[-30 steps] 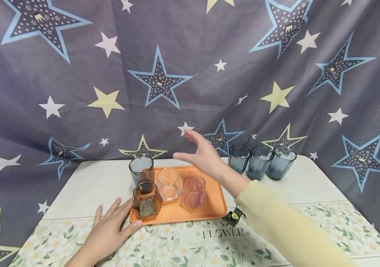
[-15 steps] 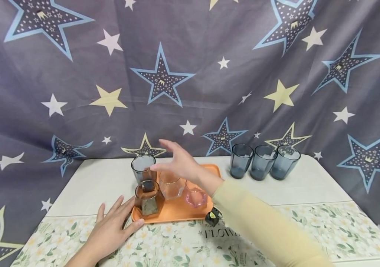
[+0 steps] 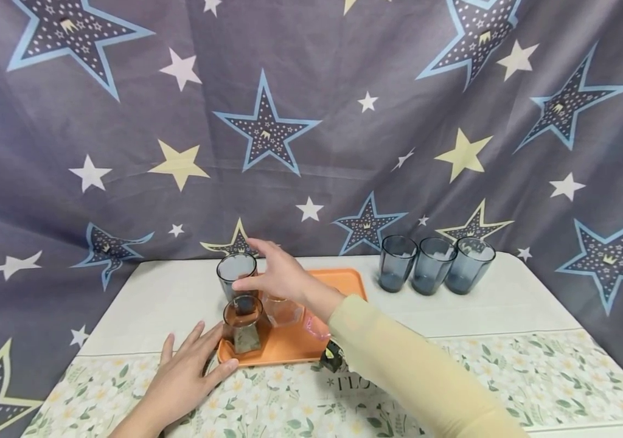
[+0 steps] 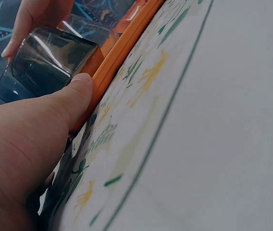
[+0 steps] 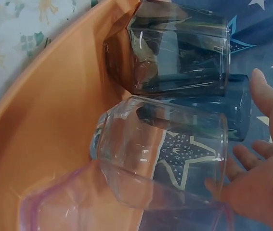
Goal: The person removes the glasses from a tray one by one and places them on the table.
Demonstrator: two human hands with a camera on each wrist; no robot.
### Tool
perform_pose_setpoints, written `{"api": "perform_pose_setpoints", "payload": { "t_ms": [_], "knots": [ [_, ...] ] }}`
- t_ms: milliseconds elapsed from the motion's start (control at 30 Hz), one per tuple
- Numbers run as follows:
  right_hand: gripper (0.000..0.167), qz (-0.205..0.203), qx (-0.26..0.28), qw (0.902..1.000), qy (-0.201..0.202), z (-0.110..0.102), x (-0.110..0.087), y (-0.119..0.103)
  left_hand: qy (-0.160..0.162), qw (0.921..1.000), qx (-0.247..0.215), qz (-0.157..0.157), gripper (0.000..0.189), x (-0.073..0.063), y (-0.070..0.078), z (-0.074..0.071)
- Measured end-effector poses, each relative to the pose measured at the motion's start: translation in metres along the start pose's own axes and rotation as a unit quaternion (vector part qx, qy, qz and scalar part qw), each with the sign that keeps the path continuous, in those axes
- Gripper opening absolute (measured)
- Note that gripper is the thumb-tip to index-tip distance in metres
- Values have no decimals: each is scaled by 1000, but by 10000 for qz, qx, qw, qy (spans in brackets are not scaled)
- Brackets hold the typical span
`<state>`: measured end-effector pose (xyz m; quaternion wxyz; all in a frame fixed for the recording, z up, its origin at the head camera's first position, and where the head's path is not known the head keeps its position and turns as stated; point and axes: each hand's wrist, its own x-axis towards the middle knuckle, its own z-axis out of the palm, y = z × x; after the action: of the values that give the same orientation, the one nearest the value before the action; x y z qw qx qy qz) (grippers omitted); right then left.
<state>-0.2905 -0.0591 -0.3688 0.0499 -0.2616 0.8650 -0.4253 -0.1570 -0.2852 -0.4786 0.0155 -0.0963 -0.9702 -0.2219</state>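
My right hand (image 3: 284, 277), fingers and thumb spread apart, is at the rim of a blue drinking glass (image 3: 235, 272) behind the orange tray's left end. The right wrist view shows the hand beside this glass, with nothing gripped. My left hand (image 3: 182, 374) lies at the front left corner of the orange tray (image 3: 344, 281). Its thumb (image 4: 81, 89) touches the tray's edge in the left wrist view. On the tray stand a brown glass (image 3: 243, 331), a clear glass (image 5: 141, 149) and a pink glass (image 5: 54, 207). My right forearm partly covers the pink one.
Three more blue glasses (image 3: 423, 267) stand in a row at the back right of the table. The floral cloth (image 3: 519, 365) runs along the front. A dark star-patterned curtain (image 3: 311, 152) hangs right behind the table.
My right hand has moved left and slightly down, from above the tray to the blue glass at the left. The left hand stays at the tray corner.
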Motion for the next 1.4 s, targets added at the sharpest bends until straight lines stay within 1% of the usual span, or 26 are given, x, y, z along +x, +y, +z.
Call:
{"api": "perform_pose_setpoints", "payload": {
  "t_ms": [133,367,633,867,967,1200,1400],
  "knots": [
    [99,-65,-27,9999,-97,2,2,0,36,10000,-28,37,87,0,0,0],
    [100,-28,-193,9996,-195,9,3,2,30,10000,-8,76,86,0,-1,0],
    [100,43,-708,9974,-123,16,5,1,15,10000,-18,68,86,0,-2,1],
    [97,157,-817,9965,-21,18,5,-1,44,10000,-11,71,85,0,-2,1],
    [95,204,-837,9963,65,19,6,-2,15,10000,-16,52,86,0,-2,1],
    [93,201,-794,9953,511,18,7,-3,-25,10000,-39,14,87,1,-1,1],
    [93,133,-327,9966,748,7,3,-13,-44,10000,-60,-20,88,0,0,0]
  ]
}}
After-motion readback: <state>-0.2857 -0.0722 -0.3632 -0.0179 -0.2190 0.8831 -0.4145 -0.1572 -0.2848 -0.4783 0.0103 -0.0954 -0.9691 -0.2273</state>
